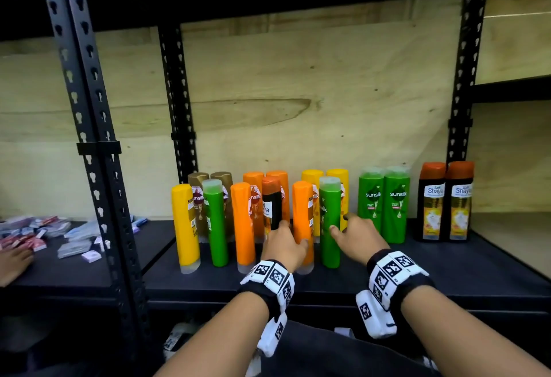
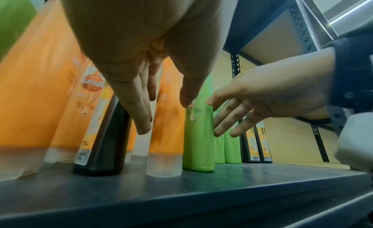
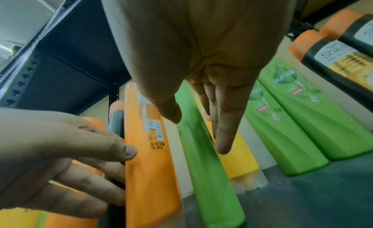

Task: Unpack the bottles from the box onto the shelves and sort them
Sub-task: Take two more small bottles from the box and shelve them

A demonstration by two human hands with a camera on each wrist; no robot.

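Observation:
Bottles stand on the dark shelf (image 1: 447,266). The front row is mixed: yellow, green, orange, a black Shayla bottle (image 1: 272,206), an orange bottle (image 1: 302,221) and a green Sunsilk bottle (image 1: 329,221). My left hand (image 1: 290,233) straddles the orange bottle (image 2: 165,135). Its straight fingers (image 2: 141,116) reach into the gap beside the black bottle (image 2: 105,143), and its thumb (image 3: 129,151) touches the orange bottle's face. My right hand (image 1: 340,223) straddles the green bottle (image 3: 201,159), thumb on its left and straight fingers (image 3: 222,143) on its right. Neither bottle is lifted.
Brown, orange and yellow pairs stand in the back row. A green Sunsilk pair (image 1: 383,203) and a black Shayla pair (image 1: 445,200) stand to the right. Black uprights (image 1: 95,153) split off a left bay holding small packets (image 1: 44,233) and another person's hand (image 1: 13,260).

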